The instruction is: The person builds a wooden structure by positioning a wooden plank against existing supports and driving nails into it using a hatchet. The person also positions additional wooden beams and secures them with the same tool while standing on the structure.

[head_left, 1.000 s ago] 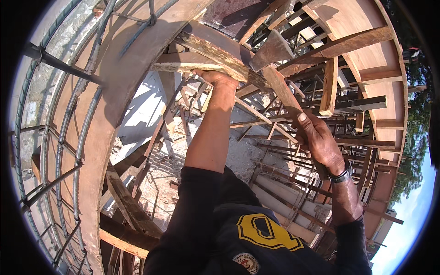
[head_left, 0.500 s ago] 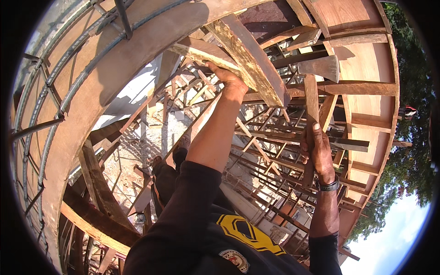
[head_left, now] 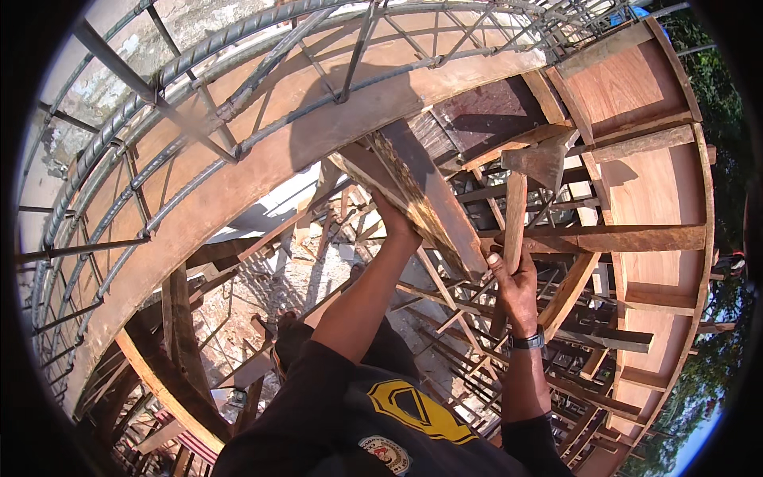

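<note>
A hatchet point(head_left: 515, 208) with a wooden handle and a broad, dull metal head stands upright in my right hand point(head_left: 517, 288), which is closed around the handle. Just left of that hand is the near end of a thick timber point(head_left: 433, 195) with rough, pale edges. My left hand point(head_left: 396, 221) reaches up to a shorter board point(head_left: 362, 168) that meets the timber at an angle. It grips the wood from below, its fingertips largely hidden behind it. The boards sit against the inner edge of a curved wooden panel.
Curved steel rebar point(head_left: 270, 67) runs along the panel point(head_left: 230, 179) at left and top. A curved plywood form with ribs point(head_left: 656, 179) rises at right. Crossed wooden props and beams point(head_left: 445, 318) fill the drop below, over rubble-strewn ground point(head_left: 238, 306). A crossbeam point(head_left: 628, 238) lies right of the hatchet.
The view has shifted, showing more rebar at the top. My right hand has brought the hatchet left, closer to the timber's end. My left hand stays at the boards.
</note>
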Motion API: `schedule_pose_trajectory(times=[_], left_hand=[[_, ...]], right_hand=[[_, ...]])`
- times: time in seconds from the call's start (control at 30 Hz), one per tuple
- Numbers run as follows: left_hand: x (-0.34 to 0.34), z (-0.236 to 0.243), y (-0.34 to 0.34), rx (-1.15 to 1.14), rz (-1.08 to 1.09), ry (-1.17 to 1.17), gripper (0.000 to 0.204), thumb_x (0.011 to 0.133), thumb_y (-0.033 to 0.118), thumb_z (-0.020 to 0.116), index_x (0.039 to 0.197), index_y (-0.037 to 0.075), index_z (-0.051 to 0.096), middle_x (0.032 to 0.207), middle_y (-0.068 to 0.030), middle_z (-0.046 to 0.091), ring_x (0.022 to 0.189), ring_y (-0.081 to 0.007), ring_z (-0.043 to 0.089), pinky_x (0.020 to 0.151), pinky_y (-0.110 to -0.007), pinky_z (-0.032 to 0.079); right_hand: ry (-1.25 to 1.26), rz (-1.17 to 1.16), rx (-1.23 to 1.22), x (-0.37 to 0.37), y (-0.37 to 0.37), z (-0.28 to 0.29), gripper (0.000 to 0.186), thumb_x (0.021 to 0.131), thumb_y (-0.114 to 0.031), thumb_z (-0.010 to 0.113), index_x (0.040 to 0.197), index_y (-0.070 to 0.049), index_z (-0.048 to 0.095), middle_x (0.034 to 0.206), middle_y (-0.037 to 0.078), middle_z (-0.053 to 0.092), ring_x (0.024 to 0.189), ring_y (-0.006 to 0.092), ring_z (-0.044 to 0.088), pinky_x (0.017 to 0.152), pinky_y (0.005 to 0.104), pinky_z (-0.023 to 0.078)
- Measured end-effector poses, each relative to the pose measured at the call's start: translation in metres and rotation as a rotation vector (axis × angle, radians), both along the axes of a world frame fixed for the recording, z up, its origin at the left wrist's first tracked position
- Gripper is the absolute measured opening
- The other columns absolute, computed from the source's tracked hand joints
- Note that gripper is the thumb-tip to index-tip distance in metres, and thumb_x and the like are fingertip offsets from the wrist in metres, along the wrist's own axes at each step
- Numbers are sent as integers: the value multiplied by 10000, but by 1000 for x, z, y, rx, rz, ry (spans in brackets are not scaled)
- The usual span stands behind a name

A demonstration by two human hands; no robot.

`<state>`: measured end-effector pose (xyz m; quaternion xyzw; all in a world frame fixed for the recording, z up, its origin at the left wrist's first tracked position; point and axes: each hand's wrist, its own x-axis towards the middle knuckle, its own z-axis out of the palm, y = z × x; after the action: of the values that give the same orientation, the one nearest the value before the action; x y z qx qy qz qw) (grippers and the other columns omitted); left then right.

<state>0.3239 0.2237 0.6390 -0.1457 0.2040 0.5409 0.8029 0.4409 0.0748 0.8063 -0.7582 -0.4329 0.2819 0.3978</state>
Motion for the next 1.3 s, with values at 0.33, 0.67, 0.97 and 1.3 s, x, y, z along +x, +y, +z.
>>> schedule_pose_trajectory(times=[0.33, 0.67, 0.97, 1.3], left_hand=[[-228, -80, -250, 121, -1054, 1814, 460, 830, 373, 697, 1057, -25, 659, 990, -228, 690, 925, -384, 670, 787, -488, 512], [-257, -128, -406, 30, -676, 1592, 200, 874, 85, 623, 1062, 23, 654, 914, -106, 666, 845, -207, 629, 778, -352, 504], [-231, -115, -348, -157, -688, 1450, 315, 791, 143, 725, 1065, 3, 656, 986, -141, 713, 899, -206, 682, 782, -342, 526], [-234, -170, -404, 73, -543, 1390, 345, 774, 158, 769, 1066, 23, 645, 994, -104, 691, 834, -217, 658, 744, -349, 529]], right_hand=[[324, 229, -371, 25, 43, 9, 508, 789, -201, 822, 1177, 43, 603, 1056, 111, 706, 956, 161, 671, 859, 298, 530], [430, 354, -380, 50, 37, -28, 589, 787, -311, 822, 1190, 43, 579, 1059, 84, 675, 969, 162, 633, 866, 310, 504], [175, 353, -365, 48, 29, -29, 676, 793, -473, 784, 1176, 46, 583, 1034, 89, 657, 927, 165, 611, 816, 316, 493], [214, 268, -344, 59, 14, -52, 763, 798, -589, 747, 1217, 15, 543, 1053, 55, 610, 903, 135, 569, 780, 294, 475]])
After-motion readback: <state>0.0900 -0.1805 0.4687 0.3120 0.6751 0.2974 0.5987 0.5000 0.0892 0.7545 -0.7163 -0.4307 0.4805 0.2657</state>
